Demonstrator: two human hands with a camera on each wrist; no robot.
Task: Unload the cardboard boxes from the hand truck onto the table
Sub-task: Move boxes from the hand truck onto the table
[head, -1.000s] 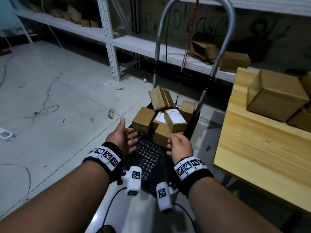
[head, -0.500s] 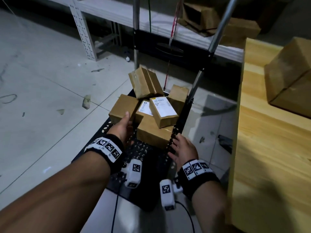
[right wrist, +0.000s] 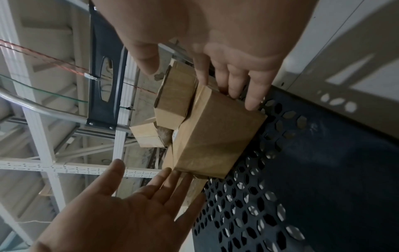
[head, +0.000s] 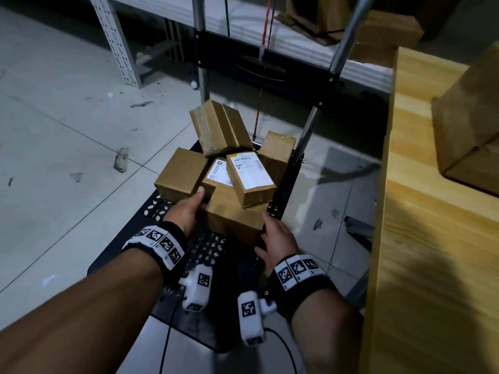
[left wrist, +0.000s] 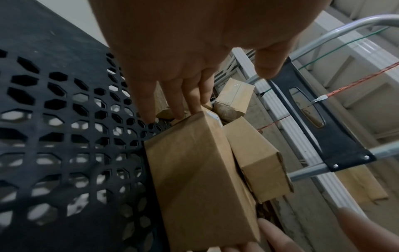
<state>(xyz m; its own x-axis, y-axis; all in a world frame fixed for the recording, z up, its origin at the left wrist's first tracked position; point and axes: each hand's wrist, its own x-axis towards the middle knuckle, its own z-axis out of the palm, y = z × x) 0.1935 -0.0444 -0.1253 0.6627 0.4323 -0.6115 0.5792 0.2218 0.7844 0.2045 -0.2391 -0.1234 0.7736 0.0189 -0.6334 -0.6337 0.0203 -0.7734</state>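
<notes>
Several brown cardboard boxes lie piled on the hand truck's black perforated platform (head: 210, 247). The nearest box (head: 232, 214) lies at the front of the pile, with a white-labelled box (head: 251, 179) resting on it. My left hand (head: 189, 209) is at this box's left end, its straight fingers (left wrist: 179, 102) touching the side. My right hand (head: 276, 238) is at the right end, where its fingers (right wrist: 237, 81) also lie straight against the cardboard. The box (right wrist: 215, 133) sits on the platform between both palms.
The wooden table (head: 432, 238) stands to the right of the truck and bears large cardboard boxes (head: 469, 125). The truck's metal handle (head: 348, 31) rises behind the pile. A white metal shelf rack (head: 121, 44) with more boxes runs along the back. Grey tiled floor lies to the left.
The view has dropped closer to the truck. Both hands have come in to the nearest box: the left from beside the left-hand box, the right from the platform's right edge.
</notes>
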